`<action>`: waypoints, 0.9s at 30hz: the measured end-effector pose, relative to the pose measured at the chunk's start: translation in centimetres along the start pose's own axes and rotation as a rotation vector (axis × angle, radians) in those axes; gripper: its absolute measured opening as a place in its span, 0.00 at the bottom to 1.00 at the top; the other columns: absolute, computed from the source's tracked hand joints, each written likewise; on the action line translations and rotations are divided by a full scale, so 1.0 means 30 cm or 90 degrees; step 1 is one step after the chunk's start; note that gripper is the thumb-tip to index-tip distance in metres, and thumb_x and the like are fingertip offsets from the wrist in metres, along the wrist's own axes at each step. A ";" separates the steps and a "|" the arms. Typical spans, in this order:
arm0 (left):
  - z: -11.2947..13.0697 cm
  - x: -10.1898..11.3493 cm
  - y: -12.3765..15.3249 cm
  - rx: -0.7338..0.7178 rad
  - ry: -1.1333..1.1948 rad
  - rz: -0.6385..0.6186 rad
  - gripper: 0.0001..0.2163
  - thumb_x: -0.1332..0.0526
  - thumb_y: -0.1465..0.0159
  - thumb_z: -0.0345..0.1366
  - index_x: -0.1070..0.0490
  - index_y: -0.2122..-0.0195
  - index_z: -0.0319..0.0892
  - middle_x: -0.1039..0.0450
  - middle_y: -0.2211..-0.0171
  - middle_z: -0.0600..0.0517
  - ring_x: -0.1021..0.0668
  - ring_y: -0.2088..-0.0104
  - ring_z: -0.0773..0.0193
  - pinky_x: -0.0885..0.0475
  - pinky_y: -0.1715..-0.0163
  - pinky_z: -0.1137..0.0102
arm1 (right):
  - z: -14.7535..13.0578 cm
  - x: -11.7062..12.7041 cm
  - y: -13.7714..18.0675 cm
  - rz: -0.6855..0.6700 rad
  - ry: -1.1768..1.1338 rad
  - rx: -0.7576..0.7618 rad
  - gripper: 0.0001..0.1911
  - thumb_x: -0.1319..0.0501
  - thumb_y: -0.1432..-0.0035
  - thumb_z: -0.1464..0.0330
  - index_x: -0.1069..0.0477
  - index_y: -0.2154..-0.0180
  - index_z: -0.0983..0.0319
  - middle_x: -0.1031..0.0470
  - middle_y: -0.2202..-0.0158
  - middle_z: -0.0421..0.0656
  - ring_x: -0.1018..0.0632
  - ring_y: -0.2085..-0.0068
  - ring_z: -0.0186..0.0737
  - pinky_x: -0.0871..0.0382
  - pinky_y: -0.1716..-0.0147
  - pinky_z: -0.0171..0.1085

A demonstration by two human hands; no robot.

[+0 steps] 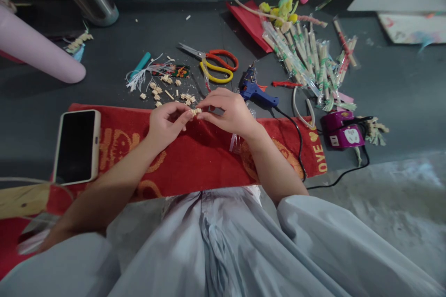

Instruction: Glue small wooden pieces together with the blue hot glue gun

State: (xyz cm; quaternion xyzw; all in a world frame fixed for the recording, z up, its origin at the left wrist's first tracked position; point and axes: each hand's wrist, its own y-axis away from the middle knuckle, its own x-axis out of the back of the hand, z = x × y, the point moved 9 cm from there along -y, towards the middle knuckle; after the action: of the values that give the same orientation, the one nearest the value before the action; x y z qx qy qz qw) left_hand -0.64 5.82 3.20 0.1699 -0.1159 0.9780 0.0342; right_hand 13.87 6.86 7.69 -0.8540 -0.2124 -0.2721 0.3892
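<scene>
My left hand and my right hand meet over a red cloth on the dark table. Both pinch a small cluster of pale beige pieces between their fingertips. More of these small beige pieces lie scattered just beyond my hands, beside a bunch of white strands. Both hands have fingers curled round the little cluster.
A phone lies on the cloth's left end. Scissors with red and yellow handles, a blue glue gun with a black cable, a purple power socket, wrapped sticks and a pink roll lie around.
</scene>
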 end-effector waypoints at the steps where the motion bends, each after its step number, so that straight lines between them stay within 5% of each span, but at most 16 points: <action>1: 0.001 0.001 0.000 -0.006 0.001 0.003 0.16 0.36 0.38 0.52 0.26 0.67 0.43 0.25 0.77 0.55 0.30 0.84 0.72 0.34 0.84 0.74 | 0.001 -0.001 0.000 -0.002 -0.002 -0.001 0.26 0.44 0.33 0.48 0.20 0.60 0.63 0.20 0.66 0.44 0.22 0.61 0.38 0.30 0.58 0.38; 18: 0.000 0.006 0.000 -0.040 -0.072 0.005 0.21 0.43 0.33 0.57 0.25 0.67 0.44 0.27 0.80 0.54 0.31 0.85 0.70 0.35 0.84 0.73 | 0.013 -0.004 0.002 0.007 0.020 -0.019 0.28 0.44 0.35 0.45 0.21 0.65 0.63 0.19 0.69 0.44 0.23 0.65 0.37 0.32 0.62 0.36; 27: 0.035 0.017 0.006 -0.078 -0.159 0.027 0.17 0.39 0.35 0.54 0.25 0.68 0.44 0.23 0.74 0.53 0.26 0.79 0.68 0.31 0.77 0.72 | 0.021 0.005 0.002 -0.003 -0.017 -0.061 0.27 0.43 0.34 0.46 0.22 0.61 0.63 0.21 0.68 0.44 0.24 0.66 0.36 0.31 0.61 0.36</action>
State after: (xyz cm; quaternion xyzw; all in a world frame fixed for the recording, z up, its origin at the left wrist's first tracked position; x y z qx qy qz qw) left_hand -0.79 5.41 4.28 0.2854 -0.1825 0.9408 0.0093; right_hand 14.23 7.34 7.40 -0.8749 -0.2058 -0.2715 0.3442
